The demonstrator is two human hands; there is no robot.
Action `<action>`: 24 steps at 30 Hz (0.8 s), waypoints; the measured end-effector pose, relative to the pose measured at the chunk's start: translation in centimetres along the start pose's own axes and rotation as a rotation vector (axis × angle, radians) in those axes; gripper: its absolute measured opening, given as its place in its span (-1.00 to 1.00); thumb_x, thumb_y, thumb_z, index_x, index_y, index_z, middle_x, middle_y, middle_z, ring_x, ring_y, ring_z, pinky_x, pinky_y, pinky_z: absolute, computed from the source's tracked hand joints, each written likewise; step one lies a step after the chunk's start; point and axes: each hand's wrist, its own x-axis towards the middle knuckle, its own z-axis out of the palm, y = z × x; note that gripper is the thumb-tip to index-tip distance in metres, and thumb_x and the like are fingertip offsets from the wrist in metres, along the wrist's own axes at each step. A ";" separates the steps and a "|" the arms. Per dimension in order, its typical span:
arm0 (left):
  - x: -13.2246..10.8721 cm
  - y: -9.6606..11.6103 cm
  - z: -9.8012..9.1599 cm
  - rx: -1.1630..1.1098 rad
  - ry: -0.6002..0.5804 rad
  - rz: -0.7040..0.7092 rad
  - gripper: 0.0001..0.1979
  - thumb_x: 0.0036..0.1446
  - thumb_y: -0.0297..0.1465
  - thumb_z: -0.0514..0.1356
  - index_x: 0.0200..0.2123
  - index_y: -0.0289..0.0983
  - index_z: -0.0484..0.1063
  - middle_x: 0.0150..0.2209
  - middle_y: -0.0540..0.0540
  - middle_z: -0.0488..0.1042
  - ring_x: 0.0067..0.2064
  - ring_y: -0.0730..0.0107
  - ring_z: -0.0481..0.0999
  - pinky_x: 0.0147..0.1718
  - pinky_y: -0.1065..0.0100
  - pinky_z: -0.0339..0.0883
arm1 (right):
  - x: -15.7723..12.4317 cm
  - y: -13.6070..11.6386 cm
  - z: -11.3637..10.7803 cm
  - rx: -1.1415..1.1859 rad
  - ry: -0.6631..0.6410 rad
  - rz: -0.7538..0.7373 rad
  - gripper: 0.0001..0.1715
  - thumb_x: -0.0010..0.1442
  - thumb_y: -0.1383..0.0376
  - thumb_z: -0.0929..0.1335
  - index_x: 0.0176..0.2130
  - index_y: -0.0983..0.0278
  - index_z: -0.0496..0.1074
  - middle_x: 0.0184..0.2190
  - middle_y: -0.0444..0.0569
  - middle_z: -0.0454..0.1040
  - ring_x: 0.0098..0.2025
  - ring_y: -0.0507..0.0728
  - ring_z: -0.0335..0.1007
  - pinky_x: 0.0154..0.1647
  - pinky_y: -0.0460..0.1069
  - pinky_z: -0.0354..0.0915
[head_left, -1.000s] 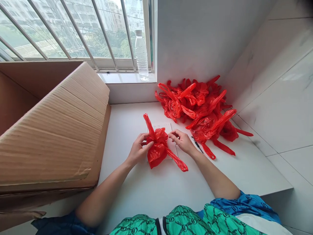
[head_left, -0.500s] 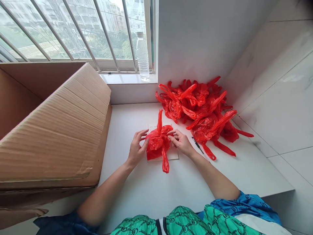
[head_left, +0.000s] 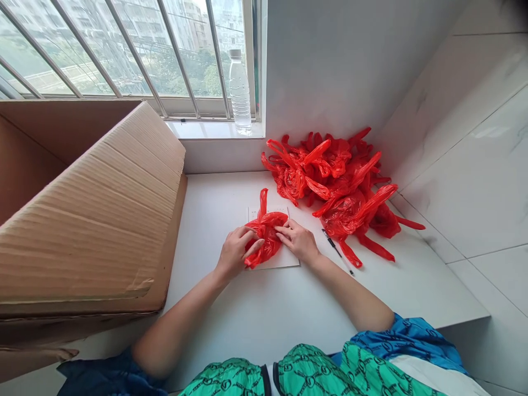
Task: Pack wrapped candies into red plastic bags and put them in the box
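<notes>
A red plastic carrier bag [head_left: 266,239] lies bunched on a white paper card [head_left: 284,259], with one handle standing up towards the window. My left hand [head_left: 237,253] lies over the bag's left side, fingers pressing on it. My right hand [head_left: 297,240] holds the bag's right side with its fingertips. A heap of several crumpled red plastic bags [head_left: 330,176] sits beyond my right hand, apart from it. Between that heap and my right hand lies a black pen [head_left: 336,247].
A large open cardboard box [head_left: 82,220] fills the left side of the white ledge [head_left: 247,324]. A plastic water bottle [head_left: 240,91] stands on the sill of a barred window [head_left: 124,55]. Tiled walls rise at the right.
The lower handle of the bag has been folded in, leaving the bag smaller and more compact. My hands have moved closer together over it.
</notes>
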 end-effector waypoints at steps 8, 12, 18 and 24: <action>0.0 -0.3 -0.8 -0.174 0.088 -0.253 -0.85 0.24 -0.24 0.17 -0.21 -0.18 0.37 -0.24 -0.02 0.51 -0.29 0.35 0.50 -0.29 0.33 0.38 | -0.2 -0.7 -0.5 0.046 0.125 0.001 -0.85 0.30 0.28 0.32 -0.28 0.20 0.50 -0.28 -0.09 0.52 -0.38 0.04 0.42 -0.36 -0.07 0.23; 0.1 0.2 -0.7 -0.402 0.161 -0.237 -0.80 0.28 -0.28 0.14 -0.06 -0.19 0.36 -0.15 -0.08 0.53 -0.17 0.32 0.56 -0.24 0.32 0.44 | -0.1 -1.2 -0.2 0.132 0.106 -0.035 -0.86 0.30 0.22 0.33 -0.18 0.21 0.46 -0.19 -0.06 0.50 -0.29 0.07 0.43 -0.29 -0.06 0.29; 0.2 0.3 -0.9 -0.464 0.282 -0.198 -0.81 0.27 -0.26 0.18 -0.09 -0.19 0.42 -0.17 -0.08 0.52 -0.15 0.32 0.55 -0.19 0.30 0.48 | -0.1 -1.6 -0.6 0.225 0.124 -0.042 -0.82 0.35 0.22 0.28 -0.25 0.19 0.45 -0.25 -0.06 0.49 -0.31 0.08 0.40 -0.30 -0.04 0.31; 0.2 -0.3 -1.0 -0.390 0.425 -0.145 -0.84 0.29 -0.30 0.18 -0.10 -0.19 0.43 -0.17 -0.07 0.50 -0.14 0.34 0.54 -0.16 0.29 0.48 | -0.3 -2.0 -1.8 0.309 0.268 -0.086 -0.76 0.39 0.15 0.23 -0.21 0.18 0.41 -0.21 -0.01 0.49 -0.26 0.10 0.42 -0.25 -0.01 0.34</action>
